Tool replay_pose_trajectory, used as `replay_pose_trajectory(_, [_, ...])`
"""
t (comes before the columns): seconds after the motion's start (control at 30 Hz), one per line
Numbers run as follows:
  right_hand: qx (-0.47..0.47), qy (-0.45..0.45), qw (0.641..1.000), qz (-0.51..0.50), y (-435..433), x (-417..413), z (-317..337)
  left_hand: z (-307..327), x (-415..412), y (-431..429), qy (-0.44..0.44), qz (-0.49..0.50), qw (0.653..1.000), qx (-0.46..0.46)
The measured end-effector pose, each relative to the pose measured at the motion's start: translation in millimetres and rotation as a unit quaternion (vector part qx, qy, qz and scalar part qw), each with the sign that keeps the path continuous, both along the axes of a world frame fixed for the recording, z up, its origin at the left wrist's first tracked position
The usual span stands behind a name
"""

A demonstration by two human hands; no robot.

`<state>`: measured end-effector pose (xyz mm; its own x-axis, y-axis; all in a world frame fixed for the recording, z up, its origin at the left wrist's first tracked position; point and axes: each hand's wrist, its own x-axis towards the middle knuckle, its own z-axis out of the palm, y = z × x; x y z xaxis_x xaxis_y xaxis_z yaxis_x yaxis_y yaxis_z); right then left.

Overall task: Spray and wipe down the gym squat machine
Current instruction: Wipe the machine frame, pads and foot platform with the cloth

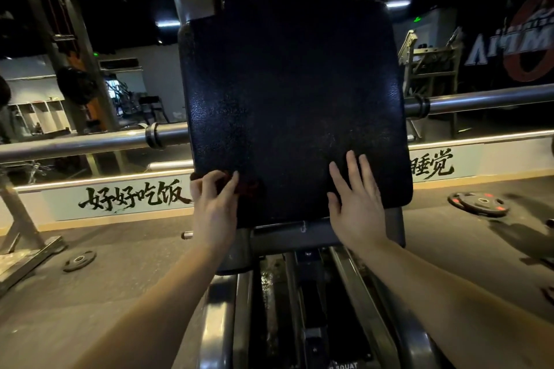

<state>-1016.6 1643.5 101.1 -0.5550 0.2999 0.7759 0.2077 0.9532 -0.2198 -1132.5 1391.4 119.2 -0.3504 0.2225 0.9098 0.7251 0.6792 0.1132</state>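
On pad [293, 93] lower edge: left hand [213, 207] grips cloth [249, 186]; right hand [355, 207] flat, fingers straight.

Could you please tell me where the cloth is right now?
In the head view, the cloth is at the lower left corner of the pad, held by the left hand.
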Motion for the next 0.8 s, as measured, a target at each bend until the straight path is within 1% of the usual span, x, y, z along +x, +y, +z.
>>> replay_pose_trajectory(0.13, [0.017, -0.009, 1.000, -0.011, 14.4, 7.9, -5.9, 27.6, 14.9, 91.0, 0.062, -0.093, 0.989, -0.094])
replay_pose_trajectory(0.23, [0.022, 0.003, 1.000, -0.018, 11.3, 4.7, -7.6, 42.2, 21.6, 121.2, 0.085, -0.101, 0.982, -0.133])
replay_pose_trajectory(0.3, [0.014, 0.014, 1.000, -0.018, 8.9, 3.6, -9.2, 37.1, 16.6, 101.6, 0.113, -0.084, 0.976, -0.164])
replay_pose_trajectory(0.33, [0.014, 0.016, 1.000, -0.018, 8.2, 3.4, -10.7, 28.2, 11.5, 82.2, 0.119, -0.072, 0.977, -0.162])
replay_pose_trajectory(0.43, [0.019, 0.019, 0.999, -0.020, 10.2, 2.3, -12.1, -6.9, -5.6, 4.7, 0.089, -0.025, 0.988, -0.121])
replay_pose_trajectory(0.53, [0.025, 0.027, 0.999, -0.022, 9.0, -1.1, -15.0, -28.4, -9.8, -45.9, 0.059, 0.002, 0.989, -0.138])
replay_pose_trajectory(0.6, [0.023, 0.028, 0.999, -0.022, 7.2, -4.0, -17.1, -32.4, -9.8, -44.4, 0.041, 0.005, 0.991, -0.126])
replay_pose_trajectory(0.7, [0.012, 0.018, 0.999, -0.025, 4.9, -6.0, -18.2, -29.3, -3.4, -10.7, 0.025, -0.014, 0.997, -0.074])
replay_pose_trajectory(0.73, [0.012, 0.015, 1.000, -0.023, 4.6, -5.8, -18.5, -26.1, 0.1, 5.7, 0.034, -0.031, 0.996, -0.078])
replay_pose_trajectory(0.8, [0.013, 0.015, 1.000, -0.018, 6.0, -4.7, -18.6, -19.9, 9.3, 42.1, 0.077, -0.075, 0.985, -0.136])
